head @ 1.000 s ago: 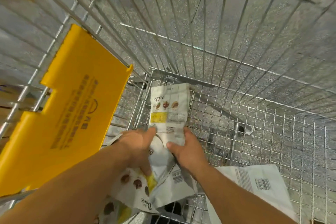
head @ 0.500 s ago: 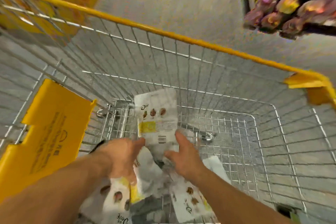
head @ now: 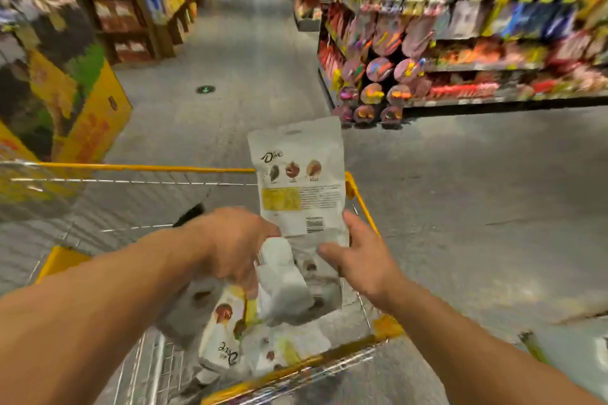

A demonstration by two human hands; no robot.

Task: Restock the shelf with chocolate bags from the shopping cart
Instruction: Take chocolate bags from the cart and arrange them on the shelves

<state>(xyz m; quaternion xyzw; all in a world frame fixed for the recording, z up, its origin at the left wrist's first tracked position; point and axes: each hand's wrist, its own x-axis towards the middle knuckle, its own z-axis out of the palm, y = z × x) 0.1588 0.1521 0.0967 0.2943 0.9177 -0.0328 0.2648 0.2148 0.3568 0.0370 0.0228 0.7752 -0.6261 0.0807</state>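
The person holds white chocolate bags over the shopping cart, which has a yellow rim. The left hand reaches in from above. Its fingers curl over a crumpled bag and grip it. The right hand holds the tall bag by its bottom right corner, with the thumb on the front and one finger up along the side.

The tall bag stands upright above the far right corner of the cart, and its bar code faces the camera. The crumpled bag hangs just below it and touches it. More bags show lower down, near the cart's near edge. I cannot tell if they lie in the cart or hang from the left hand.

A shelf full of bright packs stands on the right side of the grey floor, well apart from the cart. It looks blurry.
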